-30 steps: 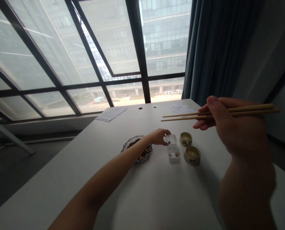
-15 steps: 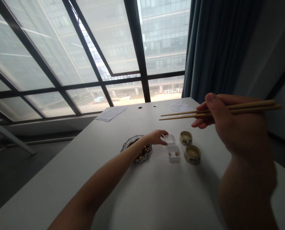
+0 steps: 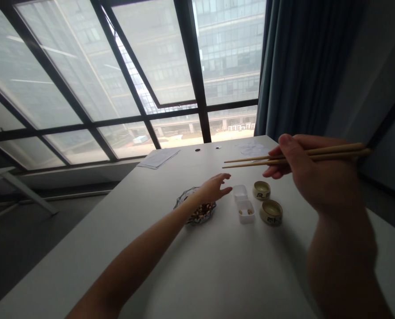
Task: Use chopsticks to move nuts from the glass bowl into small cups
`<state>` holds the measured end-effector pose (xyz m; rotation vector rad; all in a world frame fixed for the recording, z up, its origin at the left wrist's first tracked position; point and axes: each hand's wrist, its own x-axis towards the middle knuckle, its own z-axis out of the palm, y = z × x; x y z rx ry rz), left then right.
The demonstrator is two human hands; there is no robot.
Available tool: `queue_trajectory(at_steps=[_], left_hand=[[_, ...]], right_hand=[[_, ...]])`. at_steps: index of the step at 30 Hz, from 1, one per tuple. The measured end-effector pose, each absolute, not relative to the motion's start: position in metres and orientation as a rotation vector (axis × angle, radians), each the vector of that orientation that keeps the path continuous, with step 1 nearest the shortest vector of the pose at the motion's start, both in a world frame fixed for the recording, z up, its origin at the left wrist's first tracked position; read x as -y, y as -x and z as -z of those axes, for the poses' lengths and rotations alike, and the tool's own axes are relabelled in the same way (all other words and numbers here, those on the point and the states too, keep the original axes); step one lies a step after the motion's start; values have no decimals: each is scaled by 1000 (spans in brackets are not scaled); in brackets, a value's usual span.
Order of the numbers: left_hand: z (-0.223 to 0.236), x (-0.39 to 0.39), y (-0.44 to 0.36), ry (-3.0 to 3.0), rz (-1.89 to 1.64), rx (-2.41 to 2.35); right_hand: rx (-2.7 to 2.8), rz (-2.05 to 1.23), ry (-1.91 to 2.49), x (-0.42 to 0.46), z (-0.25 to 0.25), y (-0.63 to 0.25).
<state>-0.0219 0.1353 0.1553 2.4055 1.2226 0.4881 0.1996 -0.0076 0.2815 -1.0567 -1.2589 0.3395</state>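
In my right hand [image 3: 312, 168] is a pair of wooden chopsticks [image 3: 250, 163], held above the table with the tips pointing left and slightly apart. My left hand [image 3: 215, 188] reaches out with thumb and fingers spread, touching nothing that I can see. Just right of its fingers stands a small white plastic box [image 3: 246, 217], its lid [image 3: 240, 193] folded back behind it. A few small brown pieces, perhaps nuts, lie in the box. Partly hidden under my left forearm, a clear glass bowl [image 3: 211, 215] holds many brown and dark pieces.
Two small ceramic cups with dark characters, one nearer [image 3: 271, 213] and one farther [image 3: 261, 190], stand right of the box. Paper sheets [image 3: 159, 158] lie at the white table's far left, and crumpled clear plastic [image 3: 248, 149] at the far right. Windows and a blue curtain [image 3: 292, 66] rise behind.
My left hand has let go of the box's lid and drawn back a little to the left, its fingers spreading. The chopsticks stay in my right hand. The whole view has shifted slightly.
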Motion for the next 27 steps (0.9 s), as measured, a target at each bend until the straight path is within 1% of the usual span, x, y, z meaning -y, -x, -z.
queue_trajectory(at_steps=[2,4,7,10,13,16,20,23,27], left_hand=[[-163,-97,33,-2467,-514,-1233],[-162,-54,44,-2625,-445,-1150],[-146,3,59,-2644,-296,-953],[-123,38,81,-2610,-256,-816],[-101,51,106,-2593,-270,-750],[-80,58,124,-2628,-289,-687],[-59,74,127,-2672,-384,-819],[-55,85,127,-2650,-361,-862],[-64,93,132,-2590,-277,-821]], right_hand=[[1298,-359,1003,7,-279,-195],[1359,-417,938,1,-273,-186],[1484,-573,851,-14,-252,-159],[1491,-686,775,-25,-217,-129],[1456,-685,697,-18,-171,-115],[1528,-491,649,5,-124,-122],[1611,-410,678,36,-74,-142],[1646,-388,701,51,-52,-152],[1713,-385,699,62,-42,-159]])
